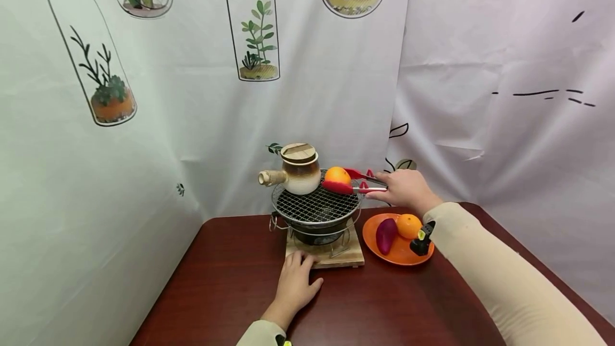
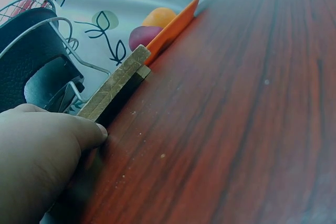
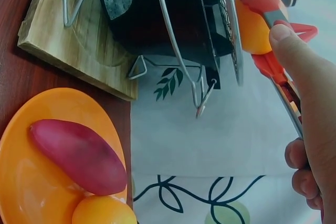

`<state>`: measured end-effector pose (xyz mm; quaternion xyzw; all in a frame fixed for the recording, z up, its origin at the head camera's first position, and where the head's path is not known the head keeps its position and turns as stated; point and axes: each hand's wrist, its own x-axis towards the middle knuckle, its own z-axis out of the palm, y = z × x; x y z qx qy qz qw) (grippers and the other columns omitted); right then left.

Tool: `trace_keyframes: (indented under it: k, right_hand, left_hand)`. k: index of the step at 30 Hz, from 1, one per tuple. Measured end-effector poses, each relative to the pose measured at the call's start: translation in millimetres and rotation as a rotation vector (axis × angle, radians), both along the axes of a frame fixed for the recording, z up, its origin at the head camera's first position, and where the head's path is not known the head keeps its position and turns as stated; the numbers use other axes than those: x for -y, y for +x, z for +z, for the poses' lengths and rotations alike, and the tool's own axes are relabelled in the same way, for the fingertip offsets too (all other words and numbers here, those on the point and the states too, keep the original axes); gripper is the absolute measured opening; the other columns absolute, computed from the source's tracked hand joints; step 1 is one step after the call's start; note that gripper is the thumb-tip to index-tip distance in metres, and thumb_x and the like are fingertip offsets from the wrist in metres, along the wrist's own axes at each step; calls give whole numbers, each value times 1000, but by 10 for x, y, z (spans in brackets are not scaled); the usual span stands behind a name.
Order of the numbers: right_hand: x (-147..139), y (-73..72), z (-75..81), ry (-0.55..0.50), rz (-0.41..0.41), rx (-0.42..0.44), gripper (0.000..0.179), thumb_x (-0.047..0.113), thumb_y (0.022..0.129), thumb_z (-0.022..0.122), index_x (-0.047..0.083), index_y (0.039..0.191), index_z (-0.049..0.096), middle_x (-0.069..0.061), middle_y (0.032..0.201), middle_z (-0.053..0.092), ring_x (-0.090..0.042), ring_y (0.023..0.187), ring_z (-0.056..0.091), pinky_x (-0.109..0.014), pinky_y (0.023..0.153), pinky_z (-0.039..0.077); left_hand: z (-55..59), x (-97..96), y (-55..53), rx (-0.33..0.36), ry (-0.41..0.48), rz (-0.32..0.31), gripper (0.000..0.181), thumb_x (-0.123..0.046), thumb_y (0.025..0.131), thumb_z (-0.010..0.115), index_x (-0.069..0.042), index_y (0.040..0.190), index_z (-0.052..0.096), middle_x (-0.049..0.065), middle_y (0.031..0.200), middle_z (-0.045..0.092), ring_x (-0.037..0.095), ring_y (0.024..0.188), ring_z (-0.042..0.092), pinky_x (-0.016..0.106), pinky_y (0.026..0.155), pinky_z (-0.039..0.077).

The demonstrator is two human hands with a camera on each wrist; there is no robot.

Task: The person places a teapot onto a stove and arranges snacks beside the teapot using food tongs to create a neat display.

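Observation:
My right hand (image 1: 408, 191) grips tongs (image 1: 361, 188) with red tips. Between those tips is an orange (image 1: 338, 175), at the right part of the round wire grate (image 1: 312, 206), beside a lidded clay pot (image 1: 301, 175). In the right wrist view the orange (image 3: 253, 27) is close against the grate's face; whether it touches is unclear. My left hand (image 1: 295, 284) rests at the front-left corner of the wooden board (image 1: 353, 252) under the black grill (image 1: 317, 233). The left wrist view shows its thumb by the board's edge; the other fingers are mostly hidden there.
Right of the board stands an orange plate (image 1: 372, 234) holding a purple sweet potato (image 1: 386, 236) and a second orange (image 1: 409, 226). The pot's handle points left. A printed white curtain (image 1: 331, 95) hangs behind and beside the dark red table (image 1: 230, 266).

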<state>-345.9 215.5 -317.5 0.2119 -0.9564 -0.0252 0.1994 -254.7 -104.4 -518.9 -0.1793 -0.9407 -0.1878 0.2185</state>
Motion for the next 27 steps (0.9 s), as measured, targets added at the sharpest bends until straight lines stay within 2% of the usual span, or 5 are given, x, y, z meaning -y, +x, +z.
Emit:
trace_keyframes:
  k: [12,27]
  right_hand:
    - [32,-3,-10,-8,-11,20,78,74,85,60,16,138,64,-11,89,74,-24,69,65,-43,55,54]
    - [-56,51,-39,-22,-1,15,78,73,86,60,14,138,64,-16,99,74,-29,75,66,-47,59,55]
  left_hand:
    - [-32,6,-5,-43,6,-5,40,-33,79,83,-24,114,66,6,119,53,32,118,48,50,102,40]
    - [-3,-5,-1,-14,6,-2,39,-32,81,83,-23,115,66,7,119,53,32,118,48,51,103,40]
